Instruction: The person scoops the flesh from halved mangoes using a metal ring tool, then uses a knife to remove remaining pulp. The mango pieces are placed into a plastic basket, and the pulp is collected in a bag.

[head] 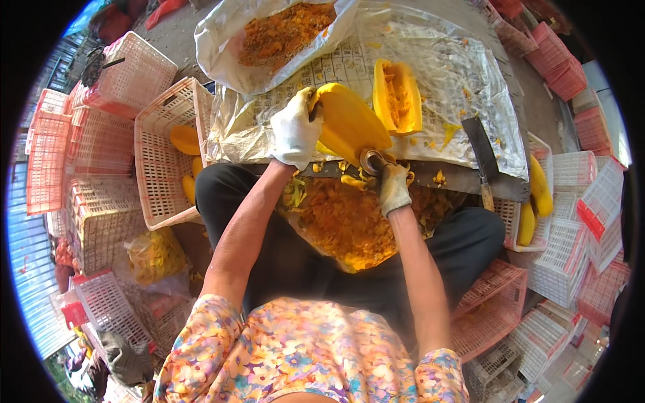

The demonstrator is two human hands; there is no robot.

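Observation:
My left hand [298, 127], in a white work glove, grips the far end of a long yellow pumpkin piece [350, 116], tilted with its skin side up. Gloved as well, my right hand [394, 186] is closed around a tool with a round metal ring or cup [372, 160], which touches the near end of the piece. The inner face of that piece is turned away from me. Beyond it, a cut pumpkin half [398, 98] lies hollow side up on a printed woven sheet [347, 60]. Orange pulp [347, 221] fills a container or bag between my knees.
A white sack [216, 45] of seedy pulp lies at the far side. A cleaver [481, 156] rests by the table's right edge. Crates with pumpkins stand left [146, 166] and right [541, 189]. Stacked crates [101, 141] surround me, near a plastic bag of yellow scraps [153, 257].

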